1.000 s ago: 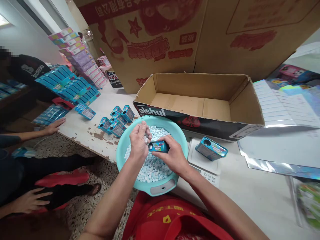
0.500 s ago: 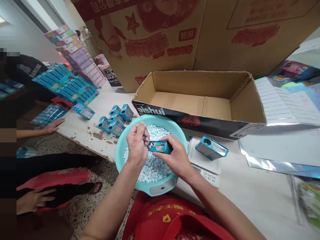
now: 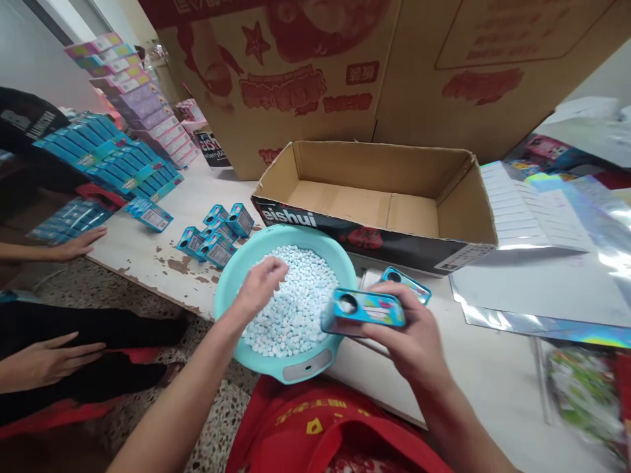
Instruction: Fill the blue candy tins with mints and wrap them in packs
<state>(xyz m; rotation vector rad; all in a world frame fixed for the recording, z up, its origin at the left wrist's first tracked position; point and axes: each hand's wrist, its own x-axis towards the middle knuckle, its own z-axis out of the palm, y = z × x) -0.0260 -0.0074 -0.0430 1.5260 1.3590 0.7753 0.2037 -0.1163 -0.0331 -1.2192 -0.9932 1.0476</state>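
My right hand [image 3: 411, 328] grips a blue candy tin [image 3: 369, 309] by its sides, over the right rim of a turquoise basin [image 3: 227, 305]. The tin's round opening faces up, with something white inside. Pale blue and white candies [image 3: 300, 309] cover the basin's bottom. My left hand [image 3: 263, 282] hovers above them at the left, fingers curled in and slightly blurred; whatever they hold, if anything, is hidden. Behind my right hand, another blue tin [image 3: 407, 284] rests on a white scale [image 3: 371, 279], partly covered.
A long open cardboard box [image 3: 365, 203] stands behind the basin, before a big carton [image 3: 315, 79]. Several blue tins [image 3: 217, 236] stand to the left on the table. Stacked tins [image 3: 113, 154] lie beyond, near a co-worker's hand [image 3: 79, 244]. Silvery sheets [image 3: 522, 289] lie right.
My right hand has carried the tin rightward and nearer, from above the candies to the basin's right rim. My left hand has moved away from the tin's opening and a little left.
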